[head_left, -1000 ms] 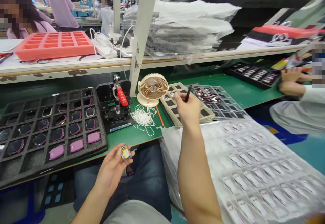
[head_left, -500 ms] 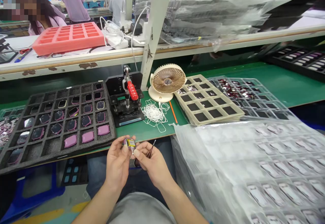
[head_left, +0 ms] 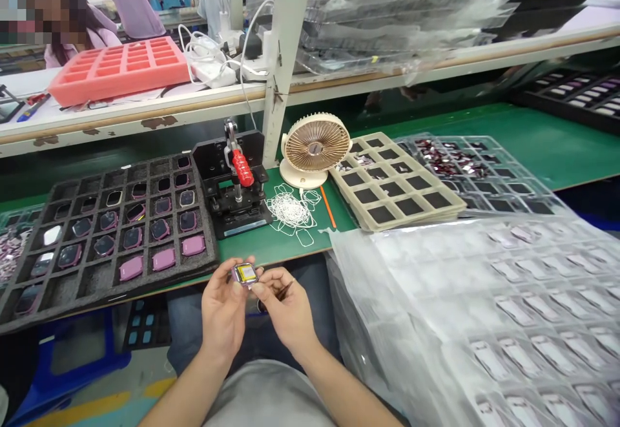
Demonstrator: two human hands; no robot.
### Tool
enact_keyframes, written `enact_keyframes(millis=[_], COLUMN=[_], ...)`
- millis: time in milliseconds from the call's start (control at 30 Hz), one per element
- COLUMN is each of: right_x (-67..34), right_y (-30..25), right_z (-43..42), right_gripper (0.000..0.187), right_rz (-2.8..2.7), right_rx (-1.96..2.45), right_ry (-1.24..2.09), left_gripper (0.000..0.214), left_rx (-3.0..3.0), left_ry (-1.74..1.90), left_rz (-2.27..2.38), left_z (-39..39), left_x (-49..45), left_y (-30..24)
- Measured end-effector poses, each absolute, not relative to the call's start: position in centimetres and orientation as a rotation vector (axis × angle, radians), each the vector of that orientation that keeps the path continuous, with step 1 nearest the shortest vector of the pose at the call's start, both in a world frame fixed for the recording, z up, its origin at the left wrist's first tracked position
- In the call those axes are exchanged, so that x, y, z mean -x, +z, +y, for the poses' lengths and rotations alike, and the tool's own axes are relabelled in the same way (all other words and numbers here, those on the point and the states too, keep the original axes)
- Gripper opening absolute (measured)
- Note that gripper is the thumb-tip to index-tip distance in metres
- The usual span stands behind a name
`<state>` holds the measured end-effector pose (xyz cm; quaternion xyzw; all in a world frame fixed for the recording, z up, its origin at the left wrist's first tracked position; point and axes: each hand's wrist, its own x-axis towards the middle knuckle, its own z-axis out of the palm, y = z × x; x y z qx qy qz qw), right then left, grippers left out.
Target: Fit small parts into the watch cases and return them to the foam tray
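My left hand (head_left: 223,311) holds a small square watch body (head_left: 245,274) with a yellow-labelled back facing up, just above my lap. My right hand (head_left: 285,304) is pressed close against it, with its fingertips at the watch's edge. Dark tweezers (head_left: 283,291) sit in my right hand, mostly hidden by the fingers. Their tips are hard to make out. Behind my hands, a black foam tray (head_left: 119,288) holds several pink and dark watch parts in its cells.
A red-handled press jig (head_left: 237,175), a tangle of white cords (head_left: 290,210), a small fan (head_left: 314,146), a beige tray (head_left: 397,181) and a clear tray of parts (head_left: 465,162) stand on the green bench (head_left: 533,130). Plastic trays (head_left: 465,311) are stacked at my right.
My right hand has come back from the beige tray with the tweezers and now sits against the watch body in my left hand. The view has tilted and shifted slightly.
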<state>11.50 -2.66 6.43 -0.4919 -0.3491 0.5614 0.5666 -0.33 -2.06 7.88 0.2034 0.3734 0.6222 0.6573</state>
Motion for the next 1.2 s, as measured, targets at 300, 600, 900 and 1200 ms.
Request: enact_keyframes(millis=[300,600,900,1200], right_x=[-11.5,-16.9,-38.6,-39.1], right_y=[4.5,9.9,11.7,11.9], right_z=[-2.9,-9.8,-18.1,-17.9], right_gripper=[0.015,0.021,0.03,0.026], right_rz=[-1.258,-1.249,-0.934,-0.958], right_rx=[1.175,1.539,2.863,2.805], right_ry=[0.767,0.919,0.235,0.207], left_gripper=[0.034,0.042,0.049,0.047], left_rx=[-0.491,-0.4,-0.498,-0.583], left_ry=[1.421,1.074,0.723,0.644], left_rz=[0.914,0.957,0.946,0.914], left_z=[-2.8,-4.5,-2.8,-4.9], left_x=[-0.2,-0.6,-1.4,-2.4], left_y=[7.8,7.3,5.6,6.6])
